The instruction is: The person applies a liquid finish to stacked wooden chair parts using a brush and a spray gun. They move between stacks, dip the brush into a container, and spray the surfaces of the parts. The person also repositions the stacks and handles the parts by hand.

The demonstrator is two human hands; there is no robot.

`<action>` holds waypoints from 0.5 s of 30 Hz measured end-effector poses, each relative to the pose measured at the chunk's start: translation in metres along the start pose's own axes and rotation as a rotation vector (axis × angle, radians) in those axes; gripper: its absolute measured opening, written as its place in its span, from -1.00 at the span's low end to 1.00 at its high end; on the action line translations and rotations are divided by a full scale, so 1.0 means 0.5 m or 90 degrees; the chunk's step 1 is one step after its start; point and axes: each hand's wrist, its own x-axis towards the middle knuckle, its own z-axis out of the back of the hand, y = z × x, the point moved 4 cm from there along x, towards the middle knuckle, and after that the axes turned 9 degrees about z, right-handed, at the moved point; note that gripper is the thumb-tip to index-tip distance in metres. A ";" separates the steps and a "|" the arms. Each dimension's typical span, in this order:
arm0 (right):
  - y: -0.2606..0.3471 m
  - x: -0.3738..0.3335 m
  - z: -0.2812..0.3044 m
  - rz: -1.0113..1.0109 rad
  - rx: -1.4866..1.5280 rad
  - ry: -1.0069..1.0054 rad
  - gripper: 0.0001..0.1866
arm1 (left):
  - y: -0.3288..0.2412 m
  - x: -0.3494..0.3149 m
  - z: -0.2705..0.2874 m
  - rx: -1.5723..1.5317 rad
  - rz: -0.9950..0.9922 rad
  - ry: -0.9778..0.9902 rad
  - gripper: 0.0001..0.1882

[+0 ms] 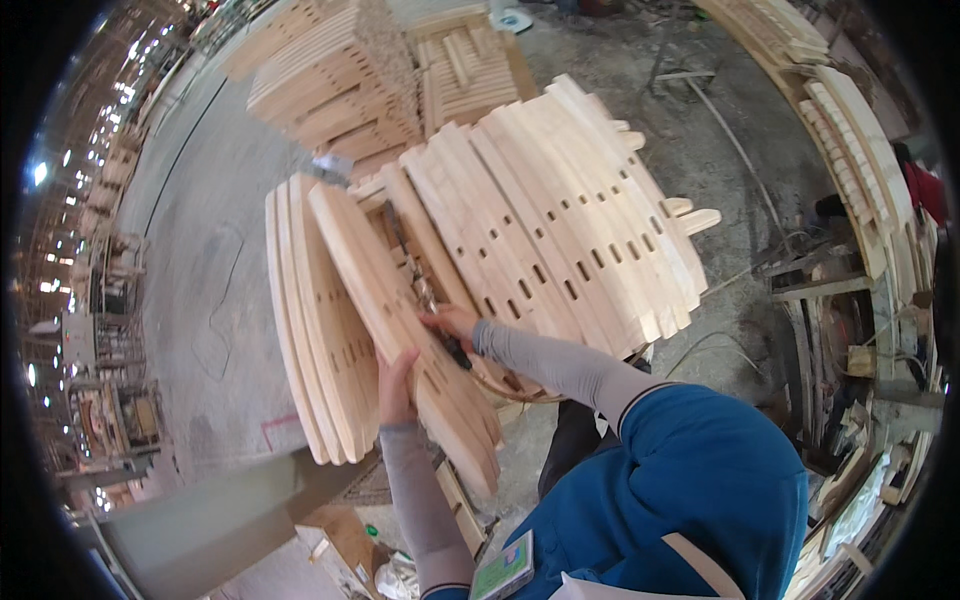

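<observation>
My left hand [397, 385] grips the left edge of a long pale wooden board [375, 275] with rounded ends, its thumb on the face. The board is tilted up among similar slotted boards. My right hand [455, 324] is closed round the middle of a slim tool [424, 288] with a shiny metal body and a dark end, beside the board's right edge. A hose or cord trails from its near end. To the left lean several boards [318, 340]; a wide row of slotted boards [545, 200] lies to the right.
Tall stacks of wooden parts [335, 85] stand at the far side, next to a pallet of slats [465, 70]. Hoses [735, 130] lie on the concrete floor at right. More boards [850, 150] line the right side. An open box [340, 550] sits below left.
</observation>
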 end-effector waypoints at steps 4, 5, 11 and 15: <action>0.071 -0.099 -0.006 0.088 -0.032 -0.025 -0.74 | -0.028 -0.088 -0.109 0.055 -0.069 -0.034 -0.37; 0.100 -0.123 0.000 0.099 -0.067 -0.043 -0.75 | -0.032 -0.106 -0.137 0.058 -0.076 -0.034 -0.37; 0.281 -0.294 0.069 0.235 -0.176 -0.120 -0.74 | 0.055 -0.075 -0.203 -0.098 -0.017 0.064 -0.39; 0.344 -0.332 0.189 0.285 -0.295 -0.195 -0.64 | 0.103 0.005 -0.296 -0.097 0.029 0.103 -0.46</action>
